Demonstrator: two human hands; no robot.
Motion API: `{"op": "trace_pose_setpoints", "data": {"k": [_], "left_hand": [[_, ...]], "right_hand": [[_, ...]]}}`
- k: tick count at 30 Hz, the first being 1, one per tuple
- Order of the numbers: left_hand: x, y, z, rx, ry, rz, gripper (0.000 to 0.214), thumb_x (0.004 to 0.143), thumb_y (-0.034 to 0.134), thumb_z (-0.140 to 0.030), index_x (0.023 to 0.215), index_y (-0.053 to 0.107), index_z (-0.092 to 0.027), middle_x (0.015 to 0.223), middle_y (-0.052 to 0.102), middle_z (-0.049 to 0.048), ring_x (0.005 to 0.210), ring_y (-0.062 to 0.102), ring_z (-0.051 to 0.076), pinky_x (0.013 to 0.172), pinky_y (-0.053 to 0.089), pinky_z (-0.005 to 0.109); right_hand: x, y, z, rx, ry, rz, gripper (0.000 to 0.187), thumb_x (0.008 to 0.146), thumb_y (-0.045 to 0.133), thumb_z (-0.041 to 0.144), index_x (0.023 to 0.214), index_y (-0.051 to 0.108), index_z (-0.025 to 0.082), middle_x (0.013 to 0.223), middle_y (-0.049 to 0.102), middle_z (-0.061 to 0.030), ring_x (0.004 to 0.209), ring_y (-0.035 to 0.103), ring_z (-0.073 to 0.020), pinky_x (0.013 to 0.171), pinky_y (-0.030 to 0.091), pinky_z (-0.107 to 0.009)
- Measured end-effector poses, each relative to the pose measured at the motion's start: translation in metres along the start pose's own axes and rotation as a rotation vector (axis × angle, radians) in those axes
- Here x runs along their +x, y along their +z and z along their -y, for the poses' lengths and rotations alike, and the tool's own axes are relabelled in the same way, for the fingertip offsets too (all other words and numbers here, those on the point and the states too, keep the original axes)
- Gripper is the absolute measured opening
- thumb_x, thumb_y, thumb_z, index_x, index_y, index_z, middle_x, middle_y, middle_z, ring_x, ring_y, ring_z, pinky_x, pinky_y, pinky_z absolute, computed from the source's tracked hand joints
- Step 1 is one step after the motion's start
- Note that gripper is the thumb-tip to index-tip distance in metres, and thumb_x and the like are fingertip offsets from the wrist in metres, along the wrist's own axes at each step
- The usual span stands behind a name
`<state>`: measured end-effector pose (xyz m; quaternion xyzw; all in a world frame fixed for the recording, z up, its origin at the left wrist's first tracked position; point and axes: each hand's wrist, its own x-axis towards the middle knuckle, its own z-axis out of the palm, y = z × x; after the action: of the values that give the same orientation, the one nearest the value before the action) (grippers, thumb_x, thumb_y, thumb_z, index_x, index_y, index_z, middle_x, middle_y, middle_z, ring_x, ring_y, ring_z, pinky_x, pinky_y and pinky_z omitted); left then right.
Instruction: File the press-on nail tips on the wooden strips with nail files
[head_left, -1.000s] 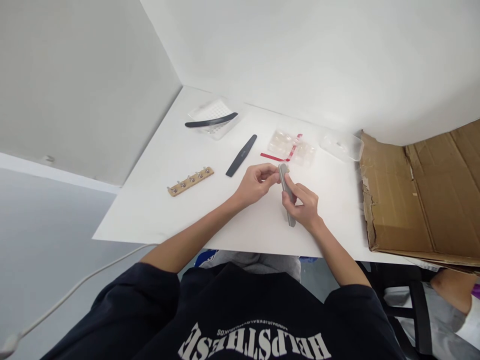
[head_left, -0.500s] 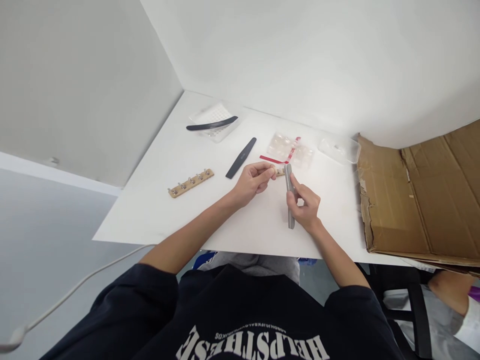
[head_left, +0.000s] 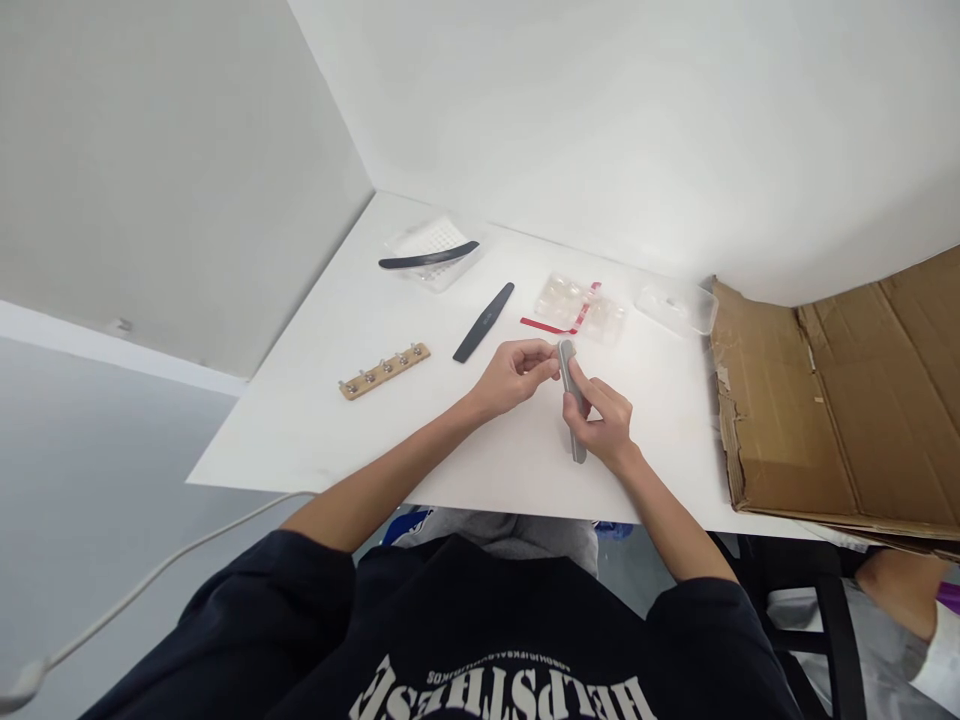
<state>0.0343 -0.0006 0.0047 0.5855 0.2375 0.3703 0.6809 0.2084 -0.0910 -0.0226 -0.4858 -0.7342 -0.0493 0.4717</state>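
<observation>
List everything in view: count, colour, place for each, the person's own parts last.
White table: one, white, centre.
Grey nail file: one, grey, between hands.
Curved file: one, black, on the tray.
Straight file: one, black, on the table.
Grid tray: one, clear, far left.
Hook rack: one, tan, table's left.
Blister pack: one, clear and red, far middle.
Plastic box: one, clear, far right.
Cardboard sheet: one, brown, right.
Left hand: one, bare, at file's top.
Right hand: one, bare, gripping the file.
</observation>
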Motion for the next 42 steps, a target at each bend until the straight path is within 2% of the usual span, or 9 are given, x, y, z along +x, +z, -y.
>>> {"op": "trace_pose_setpoints", "data": {"k": [7,13,17,19,23,27,33,36,42], "left_hand": [[0.001,-0.005,0.002,0.038,0.041,-0.093,0.045,0.088,0.080,-0.058,0.087,0.071,-0.014,0.074,0.067,0.0014,0.044,0.035,0.003,0.041,0.027,0.023],[0.000,-0.002,0.004,0.070,0.002,0.083,0.040,0.088,0.082,-0.053,0.082,0.072,-0.014,0.066,0.060,-0.0009,0.045,0.035,0.004,0.042,0.028,0.022],[0.001,-0.006,0.002,0.050,0.020,-0.020,0.042,0.090,0.078,-0.056,0.087,0.073,-0.014,0.069,0.061,-0.0007,0.046,0.034,0.004,0.042,0.026,0.023],[0.001,-0.007,0.001,0.100,0.057,-0.027,0.041,0.091,0.078,-0.054,0.085,0.073,-0.014,0.071,0.063,0.0008,0.051,0.043,0.005,0.047,0.034,0.022],[0.000,-0.003,0.001,0.203,0.084,0.072,0.040,0.089,0.081,-0.052,0.082,0.073,-0.014,0.077,0.069,0.0049,0.069,0.061,0.011,0.062,0.048,0.022],[0.000,0.000,0.002,0.113,0.016,0.053,0.044,0.088,0.080,-0.057,0.084,0.071,-0.014,0.076,0.068,0.0032,0.053,0.049,0.006,0.048,0.038,0.021],[0.002,-0.002,-0.001,-0.035,-0.054,0.053,0.047,0.084,0.083,-0.059,0.084,0.068,-0.015,0.073,0.064,0.0001,0.041,0.034,0.002,0.037,0.023,0.023],[0.002,-0.003,-0.002,-0.033,-0.034,0.067,0.047,0.083,0.084,-0.059,0.083,0.069,-0.015,0.071,0.063,0.0001,0.041,0.033,0.002,0.038,0.024,0.024],[0.004,-0.008,0.001,0.061,0.025,0.023,0.046,0.086,0.081,-0.058,0.081,0.069,-0.014,0.070,0.065,0.0013,0.045,0.037,0.003,0.043,0.031,0.022]], "right_hand": [[0.000,0.002,0.001,-0.012,-0.004,0.035,0.056,0.098,0.056,0.016,0.154,0.059,0.024,0.061,0.047,0.0067,0.049,0.043,-0.0116,0.050,0.046,-0.025],[0.000,0.001,0.000,-0.081,0.037,0.050,0.058,0.098,0.056,0.017,0.155,0.058,0.024,0.062,0.048,0.0061,0.049,0.042,-0.0119,0.050,0.047,-0.026],[0.000,0.000,0.001,-0.097,-0.014,0.092,0.056,0.097,0.057,0.017,0.153,0.060,0.023,0.061,0.048,0.0059,0.051,0.042,-0.0120,0.051,0.046,-0.025],[0.000,0.001,0.002,-0.083,-0.007,0.091,0.054,0.098,0.057,0.018,0.151,0.062,0.023,0.061,0.047,0.0061,0.051,0.042,-0.0117,0.051,0.045,-0.025],[0.005,-0.002,-0.004,-0.056,0.189,0.018,0.048,0.100,0.056,0.022,0.148,0.066,0.023,0.065,0.048,0.0058,0.054,0.043,-0.0111,0.055,0.047,-0.025],[0.010,-0.009,-0.012,-0.048,0.345,-0.067,0.048,0.100,0.055,0.026,0.146,0.067,0.022,0.066,0.049,0.0053,0.056,0.044,-0.0122,0.054,0.047,-0.025],[0.004,-0.008,-0.006,0.003,0.073,-0.004,0.050,0.097,0.058,0.022,0.146,0.068,0.024,0.059,0.048,0.0061,0.050,0.045,-0.0118,0.051,0.048,-0.026],[0.003,-0.006,-0.007,-0.027,0.073,0.063,0.048,0.098,0.057,0.022,0.145,0.068,0.023,0.059,0.048,0.0065,0.049,0.044,-0.0112,0.051,0.048,-0.025],[0.003,-0.006,-0.010,-0.015,0.043,-0.027,0.052,0.098,0.057,0.018,0.149,0.064,0.023,0.060,0.048,0.0069,0.049,0.044,-0.0115,0.051,0.047,-0.025]]}}
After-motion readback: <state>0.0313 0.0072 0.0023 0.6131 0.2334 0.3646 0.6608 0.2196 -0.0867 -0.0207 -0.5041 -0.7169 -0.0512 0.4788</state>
